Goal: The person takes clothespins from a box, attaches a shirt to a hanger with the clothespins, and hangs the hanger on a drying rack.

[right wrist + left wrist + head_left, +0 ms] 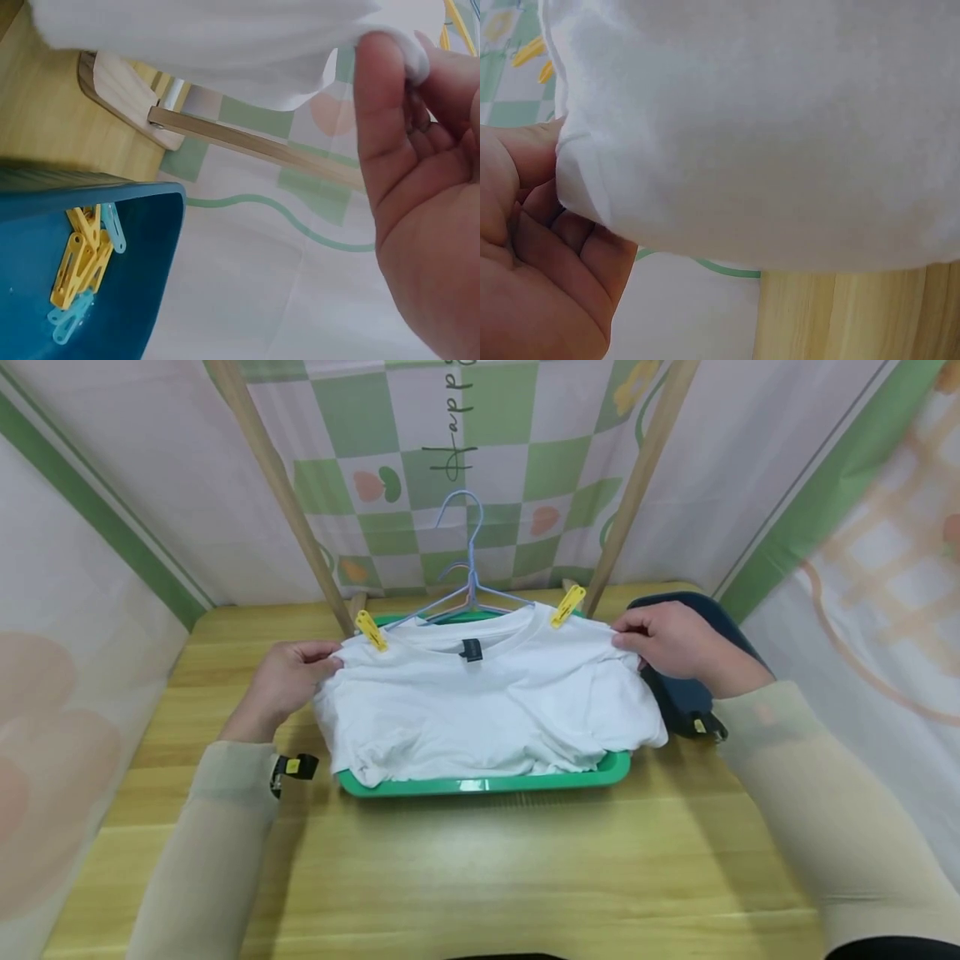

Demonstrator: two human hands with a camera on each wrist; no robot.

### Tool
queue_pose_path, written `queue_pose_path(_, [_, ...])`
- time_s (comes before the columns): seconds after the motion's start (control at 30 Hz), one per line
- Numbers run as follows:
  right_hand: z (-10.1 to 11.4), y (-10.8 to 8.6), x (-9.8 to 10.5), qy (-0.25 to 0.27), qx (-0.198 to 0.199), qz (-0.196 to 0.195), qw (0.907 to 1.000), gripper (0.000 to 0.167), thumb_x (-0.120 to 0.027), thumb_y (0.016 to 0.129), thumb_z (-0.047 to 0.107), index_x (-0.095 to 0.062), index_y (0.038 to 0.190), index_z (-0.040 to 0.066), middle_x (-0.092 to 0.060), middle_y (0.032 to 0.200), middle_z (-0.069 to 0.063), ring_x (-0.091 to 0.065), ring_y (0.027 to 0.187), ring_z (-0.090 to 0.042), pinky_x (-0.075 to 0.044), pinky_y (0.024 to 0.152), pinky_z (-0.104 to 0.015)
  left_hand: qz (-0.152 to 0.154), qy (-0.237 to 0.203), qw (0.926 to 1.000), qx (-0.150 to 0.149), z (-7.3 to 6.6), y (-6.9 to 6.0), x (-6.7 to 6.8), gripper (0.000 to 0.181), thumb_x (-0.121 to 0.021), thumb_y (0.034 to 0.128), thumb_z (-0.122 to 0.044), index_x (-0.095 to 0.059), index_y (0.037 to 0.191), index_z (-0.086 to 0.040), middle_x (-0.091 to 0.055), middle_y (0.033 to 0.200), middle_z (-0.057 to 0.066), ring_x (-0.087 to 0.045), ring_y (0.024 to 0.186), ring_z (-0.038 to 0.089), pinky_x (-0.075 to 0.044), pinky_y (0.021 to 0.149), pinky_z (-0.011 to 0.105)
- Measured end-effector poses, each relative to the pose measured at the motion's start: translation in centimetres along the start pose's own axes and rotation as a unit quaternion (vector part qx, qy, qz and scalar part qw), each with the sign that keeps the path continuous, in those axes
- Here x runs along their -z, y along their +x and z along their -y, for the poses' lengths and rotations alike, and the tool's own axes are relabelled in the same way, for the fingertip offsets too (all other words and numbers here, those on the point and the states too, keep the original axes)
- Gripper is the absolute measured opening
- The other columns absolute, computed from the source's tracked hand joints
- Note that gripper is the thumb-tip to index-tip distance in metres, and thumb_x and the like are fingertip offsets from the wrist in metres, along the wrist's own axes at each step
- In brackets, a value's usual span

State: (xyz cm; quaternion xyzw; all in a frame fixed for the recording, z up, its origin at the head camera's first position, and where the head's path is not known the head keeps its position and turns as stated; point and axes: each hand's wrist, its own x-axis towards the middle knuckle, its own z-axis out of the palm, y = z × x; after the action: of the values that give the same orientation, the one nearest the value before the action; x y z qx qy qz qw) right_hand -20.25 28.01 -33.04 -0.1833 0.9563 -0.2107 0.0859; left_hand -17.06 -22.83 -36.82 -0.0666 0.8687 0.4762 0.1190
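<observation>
A white T-shirt (480, 702) with a black neck label hangs on a blue wire hanger (471, 547), its body bunched over a green tray (480, 786). One yellow clothespin (371, 631) clips its left shoulder and another yellow clothespin (567, 607) its right. My left hand (288, 681) pinches the shirt's left shoulder edge; in the left wrist view the thumb and fingers (592, 255) fold around the white fabric. On the opposite side my right hand (675, 639) pinches the right shoulder edge between thumb and fingers, seen close up in the right wrist view.
A dark blue bin (686, 693) stands right of the tray; yellow clothespins (81, 262) and light blue clothespins (69, 319) lie inside. Two wooden poles (288, 493) rise behind the tray. Patterned curtains surround the wooden table (480, 877). A second hanger hook shows behind the first.
</observation>
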Motion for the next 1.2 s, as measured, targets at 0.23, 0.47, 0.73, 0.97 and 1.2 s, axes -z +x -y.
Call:
queue_pose_path(0.23, [0.2, -0.4, 0.1, -0.004, 0.018, -0.047, 0.9987, 0.014, -0.062, 0.101, 0.015, -0.072, 0.102, 0.007, -0.070, 0.090, -0.005, -0.064, 0.065, -0.022, -0.051, 0.062, -0.038, -0.002, -0.002, 0.9999, -0.010, -0.3, 0.0, 0.3, 0.030, -0.062, 0.1009, -0.024, -0.069, 0.127, -0.011, -0.061, 0.132, 0.009, -0.052, 0.119, 0.025, -0.046, 0.093, 0.043])
queue_pose_path(0.47, [0.0, -0.9, 0.3, -0.004, 0.034, -0.097, 0.9947, 0.016, -0.063, 0.100, 0.016, -0.074, 0.104, 0.004, -0.071, 0.088, -0.007, -0.061, 0.061, -0.018, -0.049, 0.062, -0.039, -0.003, 0.003, 0.9999, -0.013, -1.1, -0.2, 0.6, 0.033, -0.063, 0.1004, -0.029, -0.068, 0.129, -0.013, -0.060, 0.134, 0.008, -0.050, 0.122, 0.025, -0.044, 0.096, 0.044])
queue_pose_path(0.73, [0.1, -1.5, 0.8, 0.000, 0.036, -0.160, 0.9865, 0.018, -0.065, 0.099, 0.016, -0.075, 0.103, 0.002, -0.071, 0.088, -0.010, -0.058, 0.058, -0.010, -0.045, 0.058, -0.030, -0.016, -0.002, 0.9995, -0.027, -2.4, -0.1, 1.1, 0.039, -0.062, 0.1001, -0.036, -0.066, 0.134, -0.016, -0.059, 0.136, 0.006, -0.052, 0.122, 0.023, -0.045, 0.097, 0.045])
queue_pose_path(0.97, [0.5, -2.6, 2.2, -0.042, 0.029, -0.236, 0.9705, 0.016, -0.065, 0.098, 0.014, -0.076, 0.098, 0.002, -0.070, 0.084, -0.012, -0.053, 0.057, -0.016, -0.040, 0.055, -0.032, -0.010, 0.007, 0.9968, -0.079, -4.2, 0.4, 1.1, 0.036, -0.063, 0.0995, -0.037, -0.069, 0.129, -0.019, -0.061, 0.132, 0.003, -0.054, 0.120, 0.021, -0.047, 0.093, 0.043])
queue_pose_path(1.2, [1.2, -4.2, 4.6, -0.074, -0.003, -0.280, 0.9571, 0.020, -0.063, 0.098, 0.017, -0.074, 0.099, 0.000, -0.070, 0.092, -0.017, -0.057, 0.071, -0.029, -0.036, 0.061, -0.028, -0.026, 0.034, 0.9917, -0.121, -6.9, 1.0, 0.9, 0.035, -0.057, 0.1023, -0.038, -0.068, 0.131, -0.022, -0.062, 0.132, 0.002, -0.055, 0.116, 0.020, -0.047, 0.094, 0.044])
